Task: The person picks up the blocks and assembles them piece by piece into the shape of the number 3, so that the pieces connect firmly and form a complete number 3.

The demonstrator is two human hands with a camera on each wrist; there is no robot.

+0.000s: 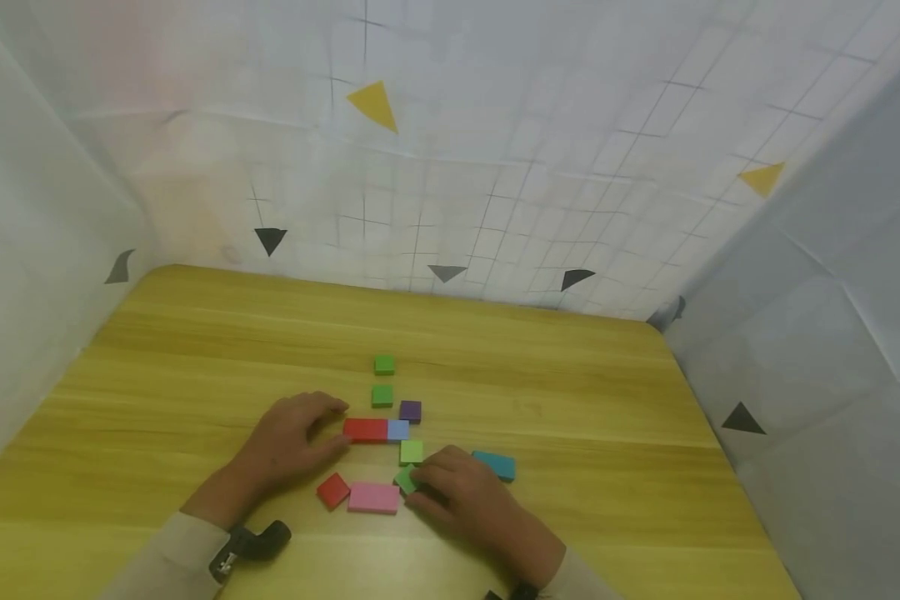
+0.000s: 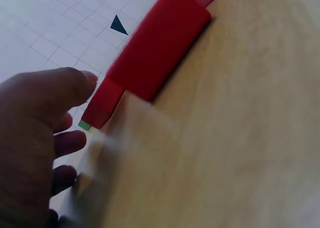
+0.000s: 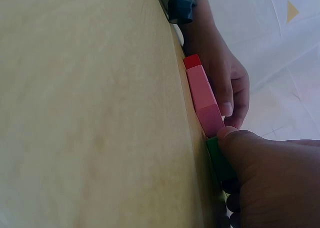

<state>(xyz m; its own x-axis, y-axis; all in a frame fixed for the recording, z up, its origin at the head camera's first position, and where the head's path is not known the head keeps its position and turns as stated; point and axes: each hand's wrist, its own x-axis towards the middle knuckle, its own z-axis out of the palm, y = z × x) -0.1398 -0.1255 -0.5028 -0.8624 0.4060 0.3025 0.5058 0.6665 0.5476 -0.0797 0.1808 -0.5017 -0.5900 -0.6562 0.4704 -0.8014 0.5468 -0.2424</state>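
My right hand (image 1: 467, 493) pinches a green square block (image 1: 406, 480), which lies turned at an angle; the thumb shows on its edge in the right wrist view. My left hand (image 1: 294, 433) rests at the left end of a long red block (image 1: 365, 430), thumb and fingers spread apart and nothing gripped. A light blue block (image 1: 398, 430) adjoins the red one's right end. Between the hands lie a pink block (image 1: 373, 497) and a tilted red square block (image 1: 333, 492). A light green block (image 1: 412, 452) sits just beyond the held one.
Two green blocks (image 1: 382, 396) stand in a line farther back, with a purple block (image 1: 410, 411) near them. A teal block (image 1: 494, 466) lies just past the right hand. White patterned sheets (image 1: 450, 208) enclose the wooden table (image 1: 592, 400) at the back and sides.
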